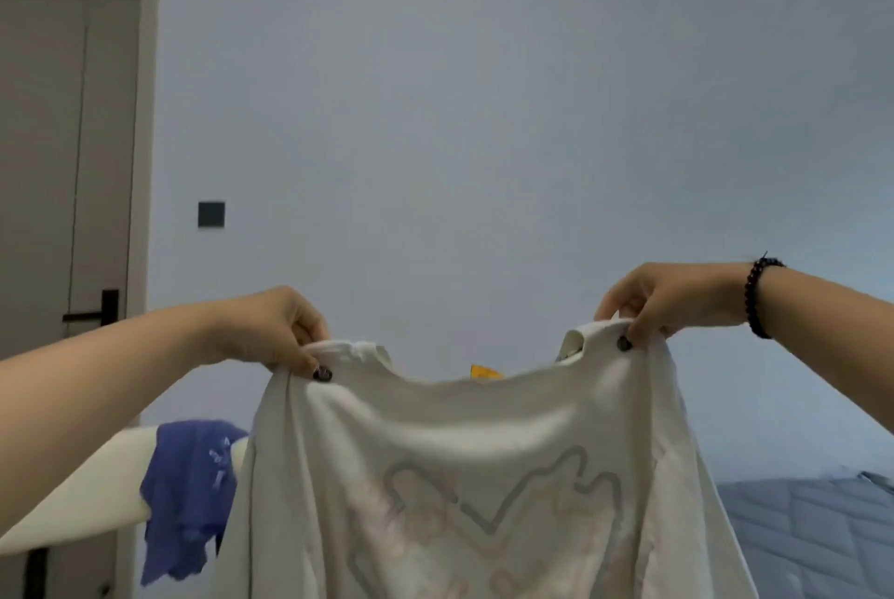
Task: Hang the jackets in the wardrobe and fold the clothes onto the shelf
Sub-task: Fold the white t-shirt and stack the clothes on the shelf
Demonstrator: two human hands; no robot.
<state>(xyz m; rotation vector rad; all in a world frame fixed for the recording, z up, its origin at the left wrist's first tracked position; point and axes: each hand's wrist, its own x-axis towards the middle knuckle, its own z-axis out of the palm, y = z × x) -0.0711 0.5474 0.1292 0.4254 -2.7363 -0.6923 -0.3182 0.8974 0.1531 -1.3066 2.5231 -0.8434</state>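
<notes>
Nearest to us hangs a white cotton sweatshirt with a grey outlined print on it [459, 477], spread wide and held up in the air in front of a pale blue-grey wall [484, 114]. Our left hand [271, 332] pinches the garment's left shoulder with curled fingers, and our right hand [667, 298] pinches the right shoulder the same way (a black beaded bracelet [759, 298] circles that wrist). The neckline sags between the two grips, and a small yellow tag [484, 372] shows just above it. Behind the sweatshirt to the left, a purple printed T-shirt [188, 497] drapes over the edge of a cream-coloured board [72, 501]. At the lower right lies a blue-grey quilted bed [812, 535]. A grey door with a black handle [63, 163] stands at far left, a dark wall switch [211, 213] beside it.
</notes>
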